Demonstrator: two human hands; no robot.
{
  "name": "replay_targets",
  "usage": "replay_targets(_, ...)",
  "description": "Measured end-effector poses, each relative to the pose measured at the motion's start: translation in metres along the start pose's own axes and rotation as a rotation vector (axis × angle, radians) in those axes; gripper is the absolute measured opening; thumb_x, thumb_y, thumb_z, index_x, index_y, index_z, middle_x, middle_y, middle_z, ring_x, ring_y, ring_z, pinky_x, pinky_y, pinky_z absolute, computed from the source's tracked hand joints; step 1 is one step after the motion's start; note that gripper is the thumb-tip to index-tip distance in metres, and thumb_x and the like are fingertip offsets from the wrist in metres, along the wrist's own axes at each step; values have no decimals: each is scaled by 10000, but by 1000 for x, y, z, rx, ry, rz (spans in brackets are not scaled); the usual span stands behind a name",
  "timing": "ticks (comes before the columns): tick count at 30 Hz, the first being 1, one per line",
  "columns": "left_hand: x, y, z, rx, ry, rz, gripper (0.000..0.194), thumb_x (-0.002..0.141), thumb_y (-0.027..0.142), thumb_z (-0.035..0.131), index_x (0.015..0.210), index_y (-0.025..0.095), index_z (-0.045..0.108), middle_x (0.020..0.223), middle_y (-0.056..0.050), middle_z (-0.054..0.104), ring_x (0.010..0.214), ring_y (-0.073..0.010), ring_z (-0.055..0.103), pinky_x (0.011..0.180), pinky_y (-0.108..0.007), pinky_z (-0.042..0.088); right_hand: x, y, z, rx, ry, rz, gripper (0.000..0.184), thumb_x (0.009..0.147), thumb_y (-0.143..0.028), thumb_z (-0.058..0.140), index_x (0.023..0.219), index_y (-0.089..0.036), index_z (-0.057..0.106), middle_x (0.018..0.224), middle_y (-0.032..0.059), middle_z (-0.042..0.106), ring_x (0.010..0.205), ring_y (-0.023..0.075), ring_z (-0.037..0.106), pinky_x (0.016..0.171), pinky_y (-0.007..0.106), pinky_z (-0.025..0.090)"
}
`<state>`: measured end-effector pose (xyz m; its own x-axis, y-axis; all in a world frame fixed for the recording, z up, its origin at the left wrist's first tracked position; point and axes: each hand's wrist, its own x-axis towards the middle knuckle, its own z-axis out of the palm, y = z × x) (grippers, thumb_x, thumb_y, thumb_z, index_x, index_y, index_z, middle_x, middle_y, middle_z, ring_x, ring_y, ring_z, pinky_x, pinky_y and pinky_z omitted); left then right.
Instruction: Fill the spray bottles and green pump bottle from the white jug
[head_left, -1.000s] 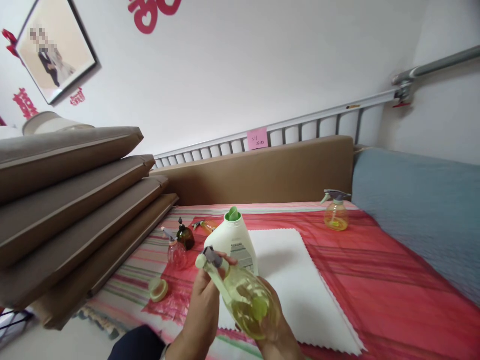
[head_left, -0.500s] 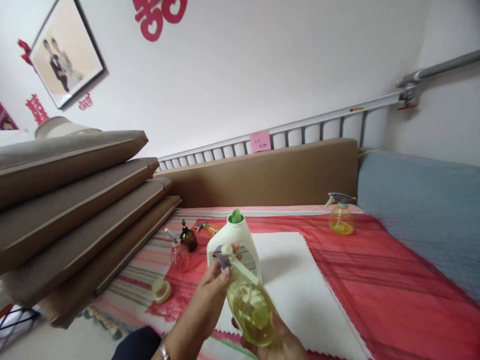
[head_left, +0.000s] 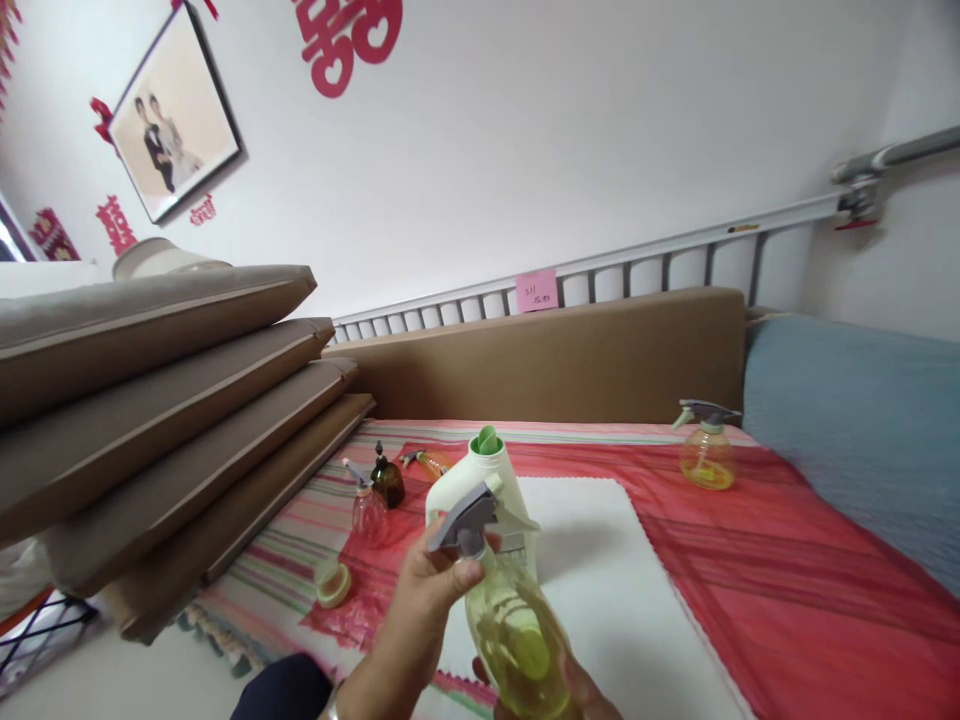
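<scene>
In front of me I hold a clear spray bottle point(head_left: 517, 625) of yellow liquid, tilted with its top toward the upper left. The fingers and thumb of my left hand point(head_left: 431, 585) are closed around its neck, just under the grey and pale-green spray head point(head_left: 472, 515). Low on the bottle's body, my right hand point(head_left: 589, 690) grips it from below and the right; part of that hand is out of frame. Directly behind stands a white jug point(head_left: 476, 475) with a green spout in its opening, partly hidden by the spray bottle.
A pale-green cap point(head_left: 332, 585), a pink spray bottle point(head_left: 370, 517) and a dark pump bottle point(head_left: 388, 482) are at left; an orange spray bottle point(head_left: 433, 463) lies behind. Another yellow spray bottle point(head_left: 707, 460) stands right. Stacked cushions point(head_left: 247, 400) rise at left. A white mat point(head_left: 607, 570) lies below.
The spray head has turned, so its grey side and pale trigger now show more clearly. Both hands still hold the bottle. My view has shifted slightly left.
</scene>
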<state>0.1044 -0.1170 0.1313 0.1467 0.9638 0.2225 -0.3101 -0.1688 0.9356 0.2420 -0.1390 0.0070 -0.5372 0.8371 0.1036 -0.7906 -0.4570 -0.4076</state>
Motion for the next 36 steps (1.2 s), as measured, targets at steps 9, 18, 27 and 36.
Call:
replay_targets(9, -2, 0, -6, 106, -133, -61, 333, 720, 413, 691, 936, 160, 685, 1019, -112, 671, 1033, -301, 559, 932, -393, 368, 1, 5, 4, 17, 32, -17, 652, 630, -463, 774, 1203, -292, 513, 1089, 76, 682, 928, 266, 662, 735, 361, 495)
replay_targets(18, -7, 8, -4, 104, -93, -99, 377, 749, 377, 677, 1084, 206, 649, 1127, -104, 663, 1099, -287, 550, 959, -404, 361, 0, 4, 9, 23, 80, -92, 656, 651, -444, 764, 1228, -287, 495, 1106, 72, 670, 955, 277, 648, 718, 352, 501)
replay_targets(27, -1, 1, -6, 120, -60, -54, 322, 725, 359, 704, 982, 173, 653, 1001, -102, 684, 981, -275, 591, 863, -366, 420, -1, 8, 10, -30, 113, -154, 658, 681, -433, 739, 1254, -301, 441, 1164, 94, 629, 951, 263, 627, 662, 348, 502)
replay_targets(36, -1, 17, 3, -21, -22, 72, 164, 773, 257, 653, 910, 198, 585, 963, -58, 680, 1034, -247, 569, 961, -410, 355, -1, 6, 9, -4, 85, -123, 634, 710, -441, 712, 1263, -281, 446, 1104, 86, 666, 925, 264, 642, 609, 340, 522)
